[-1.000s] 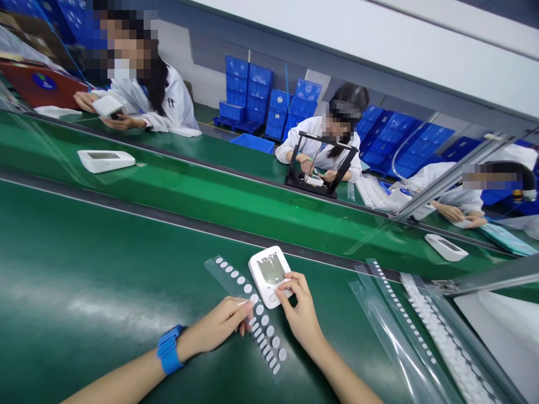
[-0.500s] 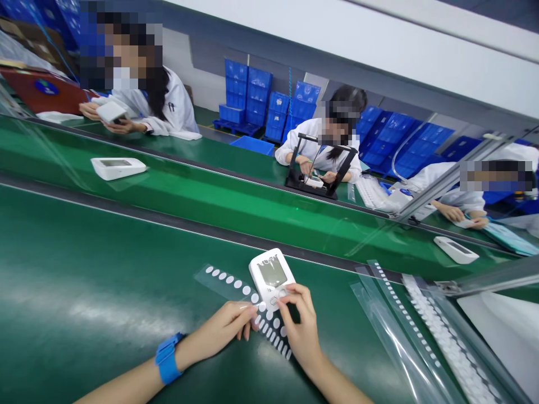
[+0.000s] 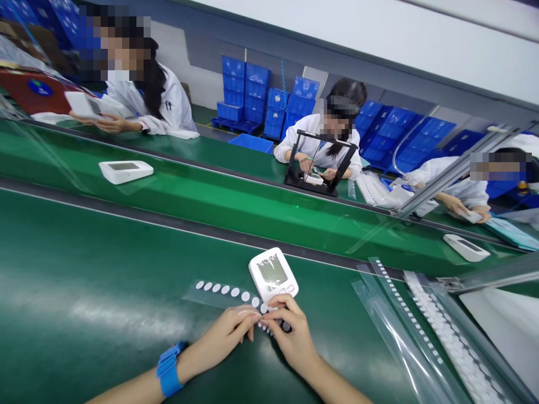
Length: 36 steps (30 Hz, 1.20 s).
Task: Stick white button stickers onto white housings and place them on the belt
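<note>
A white device with a grey screen (image 3: pixel 273 273) lies on the green table (image 3: pixel 92 280) just beyond my hands. A clear strip of round white stickers (image 3: pixel 219 292) runs left from under its near corner. My left hand (image 3: pixel 229 332), with a blue wristband, presses curled fingers on the strip. My right hand (image 3: pixel 290 335) pinches at the strip's stickers right next to the left fingertips, below the device. What sits between its fingertips is too small to make out.
More clear sticker strips (image 3: pixel 404 325) lie to the right. Beyond the table edge runs a green conveyor belt (image 3: pixel 219 196) carrying two white devices (image 3: pixel 125 170) (image 3: pixel 465 247). Three people in white coats work across it, one at a black frame stand (image 3: pixel 318 165). Blue crates are stacked behind.
The sticker strip has swung from diagonal to nearly level, pointing left. My right hand left the device's lower edge and came down onto the strip beside my left fingers. The belt devices moved right.
</note>
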Tool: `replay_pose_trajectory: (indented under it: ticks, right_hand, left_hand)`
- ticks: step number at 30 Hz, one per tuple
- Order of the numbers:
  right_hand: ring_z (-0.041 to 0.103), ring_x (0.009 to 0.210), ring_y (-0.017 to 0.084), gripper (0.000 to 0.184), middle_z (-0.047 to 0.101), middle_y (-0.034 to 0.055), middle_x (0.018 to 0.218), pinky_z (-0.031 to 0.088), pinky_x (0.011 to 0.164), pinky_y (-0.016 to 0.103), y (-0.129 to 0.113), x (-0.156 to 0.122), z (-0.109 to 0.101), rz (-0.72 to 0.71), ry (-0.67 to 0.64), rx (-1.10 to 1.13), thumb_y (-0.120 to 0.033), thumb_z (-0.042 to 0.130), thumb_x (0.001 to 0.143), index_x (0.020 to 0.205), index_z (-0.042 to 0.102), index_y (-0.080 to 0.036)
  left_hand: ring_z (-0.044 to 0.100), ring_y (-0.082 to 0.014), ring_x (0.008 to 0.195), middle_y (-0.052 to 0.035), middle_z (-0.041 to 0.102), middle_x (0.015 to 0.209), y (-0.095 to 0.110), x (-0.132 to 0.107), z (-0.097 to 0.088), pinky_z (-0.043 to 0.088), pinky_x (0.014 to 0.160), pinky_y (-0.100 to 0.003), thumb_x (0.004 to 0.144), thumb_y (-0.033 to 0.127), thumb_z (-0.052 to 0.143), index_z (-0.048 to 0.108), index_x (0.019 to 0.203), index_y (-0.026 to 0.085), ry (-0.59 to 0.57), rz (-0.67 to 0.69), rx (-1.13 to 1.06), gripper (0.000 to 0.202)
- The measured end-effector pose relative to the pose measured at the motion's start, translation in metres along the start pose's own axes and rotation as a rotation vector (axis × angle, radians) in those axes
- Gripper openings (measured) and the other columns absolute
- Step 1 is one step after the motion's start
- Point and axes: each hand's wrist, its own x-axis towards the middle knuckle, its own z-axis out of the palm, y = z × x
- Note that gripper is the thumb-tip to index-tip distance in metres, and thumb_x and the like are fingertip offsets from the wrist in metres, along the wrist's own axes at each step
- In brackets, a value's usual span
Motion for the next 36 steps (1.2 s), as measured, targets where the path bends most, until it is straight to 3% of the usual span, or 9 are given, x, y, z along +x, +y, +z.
replay_pose_trajectory:
  ticks: [5, 10, 14, 16, 23, 36]
  right_hand:
    - [0.060, 0.093, 0.018, 0.015, 0.061, 0.0055, 0.097, 0.050, 0.081, 0.033, -0.003, -0.004, 0.003, -0.061, 0.000, -0.067, -0.010, 0.061, 0.085, 0.085, 0.068, -0.023]
    - [0.059, 0.090, 0.019, 0.015, 0.061, 0.0056, 0.092, 0.050, 0.079, 0.035, -0.003, -0.006, -0.005, -0.195, -0.032, -0.139, -0.012, 0.058, 0.087, 0.088, 0.066, -0.023]
    - [0.058, 0.092, 0.021, 0.011, 0.059, 0.0068, 0.093, 0.050, 0.082, 0.038, 0.011, 0.010, -0.028, 0.012, 0.242, -0.163, -0.021, 0.059, 0.088, 0.079, 0.066, -0.021]
    - [0.058, 0.097, 0.023, 0.014, 0.058, 0.0084, 0.098, 0.050, 0.086, 0.040, 0.022, 0.018, -0.039, 0.134, 0.301, -0.114, -0.028, 0.061, 0.087, 0.077, 0.068, -0.020]
    - [0.063, 0.091, 0.020, 0.018, 0.057, 0.0078, 0.100, 0.058, 0.079, 0.036, 0.044, 0.025, -0.049, 0.306, 0.200, 0.198, -0.036, 0.071, 0.078, 0.076, 0.072, -0.019]
    - [0.063, 0.091, 0.019, 0.019, 0.054, 0.0072, 0.107, 0.060, 0.076, 0.034, 0.025, 0.034, -0.057, 0.353, 0.068, 0.105, -0.035, 0.067, 0.081, 0.075, 0.071, -0.018]
  left_hand:
    - [0.053, -0.0152, 0.063, -0.0002, 0.054, 0.063, -0.003, -0.001, 0.004, 0.041, 0.069, -0.026, 0.099, 0.042, 0.032, 0.052, 0.060, 0.018, 0.050, 0.037, 0.101, 0.050]
    - [0.054, -0.0143, 0.055, -0.0011, 0.057, 0.062, -0.008, 0.004, -0.003, 0.044, 0.057, -0.025, 0.098, 0.049, 0.031, 0.060, 0.074, 0.016, 0.071, -0.027, -0.097, 0.050]
    - [0.057, -0.0150, 0.057, -0.0028, 0.060, 0.063, -0.012, 0.007, -0.018, 0.046, 0.056, -0.025, 0.095, 0.053, 0.035, 0.065, 0.080, 0.013, 0.068, -0.039, -0.142, 0.052]
    - [0.058, -0.0152, 0.060, -0.0033, 0.061, 0.064, -0.013, 0.007, -0.023, 0.047, 0.058, -0.025, 0.096, 0.051, 0.035, 0.066, 0.081, 0.014, 0.030, -0.010, -0.088, 0.051]
    - [0.058, -0.0146, 0.059, -0.0030, 0.062, 0.064, -0.014, 0.007, -0.023, 0.047, 0.057, -0.024, 0.098, 0.046, 0.035, 0.067, 0.082, 0.014, 0.010, 0.022, -0.059, 0.048]
    - [0.059, -0.0161, 0.059, -0.0048, 0.062, 0.064, -0.014, 0.007, -0.023, 0.048, 0.057, -0.026, 0.097, 0.047, 0.035, 0.068, 0.083, 0.012, -0.002, 0.009, -0.046, 0.051]
